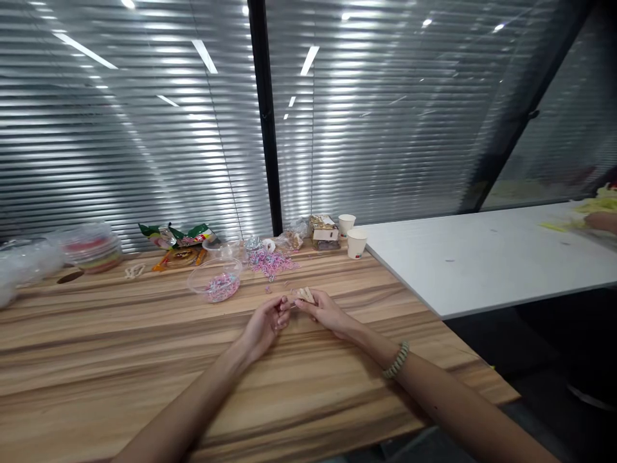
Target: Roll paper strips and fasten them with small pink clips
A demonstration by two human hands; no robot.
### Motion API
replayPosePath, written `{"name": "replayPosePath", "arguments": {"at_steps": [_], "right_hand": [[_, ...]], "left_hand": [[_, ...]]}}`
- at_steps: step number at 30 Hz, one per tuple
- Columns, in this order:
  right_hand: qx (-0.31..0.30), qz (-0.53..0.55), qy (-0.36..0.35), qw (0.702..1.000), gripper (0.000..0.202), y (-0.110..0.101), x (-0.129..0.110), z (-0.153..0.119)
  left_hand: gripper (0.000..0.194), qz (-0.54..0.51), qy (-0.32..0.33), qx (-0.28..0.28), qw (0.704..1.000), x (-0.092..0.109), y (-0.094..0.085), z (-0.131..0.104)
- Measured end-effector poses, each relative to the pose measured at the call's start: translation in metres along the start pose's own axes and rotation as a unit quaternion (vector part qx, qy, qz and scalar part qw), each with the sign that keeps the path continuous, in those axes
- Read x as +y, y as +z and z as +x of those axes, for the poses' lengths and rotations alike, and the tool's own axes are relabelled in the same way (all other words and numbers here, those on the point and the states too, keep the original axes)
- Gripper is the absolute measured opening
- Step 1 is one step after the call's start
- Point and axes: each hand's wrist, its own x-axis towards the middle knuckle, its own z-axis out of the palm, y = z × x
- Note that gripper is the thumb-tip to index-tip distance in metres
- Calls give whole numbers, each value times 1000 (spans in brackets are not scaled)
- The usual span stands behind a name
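Observation:
My right hand (328, 314) is closed on a small cream-coloured bundle (305, 294), perhaps looped cord; its exact kind is too small to tell. Close beside it, my left hand (267, 326) has its fingers curled in a pinch near the bundle's left end. Whatever lies between those fingertips is too fine to make out. Beyond the hands sits a clear plastic bowl (195, 283) with many small pink, purple and blue pieces (222, 287) in it. A loose pile of similar pieces (270, 260) lies to its right on the wooden table (270, 411).
Two paper cups (357, 244) and a small box (324, 231) stand at the back. Stacked clear containers (91, 247), green snack packaging (195, 235) and a cream cord (135, 271) are leftward. A white table (463, 257) adjoins; another person's hand (600, 220) is far right.

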Motion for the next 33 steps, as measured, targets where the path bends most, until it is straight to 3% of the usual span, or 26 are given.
{"name": "replayPosePath", "arguments": {"at_steps": [6, 11, 14, 21, 27, 33], "right_hand": [[-18, 12, -2, 1000, 61, 2, 4, -1], [-40, 109, 57, 992, 71, -3, 10, 3], [-68, 175, 68, 980, 69, -3, 8, 3], [-77, 188, 62, 977, 63, -3, 9, 2], [-132, 189, 102, 968, 60, 1, 8, -4], [-177, 134, 103, 970, 55, 1, 1, -10]], "left_hand": [[19, 13, 30, 24, 999, -2, -3, 2], [27, 45, 76, 61, 994, 4, -10, 2], [36, 104, 97, 62, 988, 4, -12, 2], [46, 265, 125, 113, 949, 0, -19, 5], [52, 331, 130, 118, 927, -2, -18, 3], [51, 376, 146, 58, 913, -4, -17, 2]]}}
